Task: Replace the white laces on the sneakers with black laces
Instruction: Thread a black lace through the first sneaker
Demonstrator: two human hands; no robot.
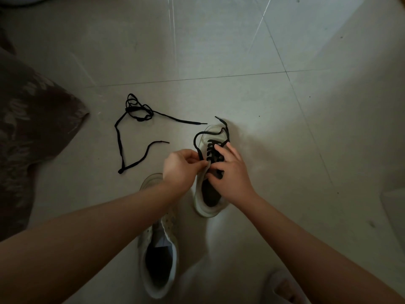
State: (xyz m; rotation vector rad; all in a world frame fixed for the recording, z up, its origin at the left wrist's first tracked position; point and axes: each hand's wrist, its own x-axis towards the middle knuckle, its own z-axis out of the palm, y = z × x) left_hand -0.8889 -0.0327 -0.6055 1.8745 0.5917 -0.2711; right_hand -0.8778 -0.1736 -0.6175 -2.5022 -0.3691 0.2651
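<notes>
I see a white low-top sneaker [208, 194] standing on the tiled floor, toe pointing away from me, with a black flat lace [215, 150] threaded through most of its eyelets; the lace's free ends loop loosely over the toe. A second white sneaker [158, 255] stands just beside it, nearer to me, unlaced and tongue open. A spare black shoelace [119, 141] lies loose and partly tangled on the floor, off to the left of both shoes.

Open tiled floor [285, 51] is left ahead and to the right. The left is taken up by a loose black lace [119, 139], a patterned cushion [32, 119] and an unlaced sneaker [157, 255].
</notes>
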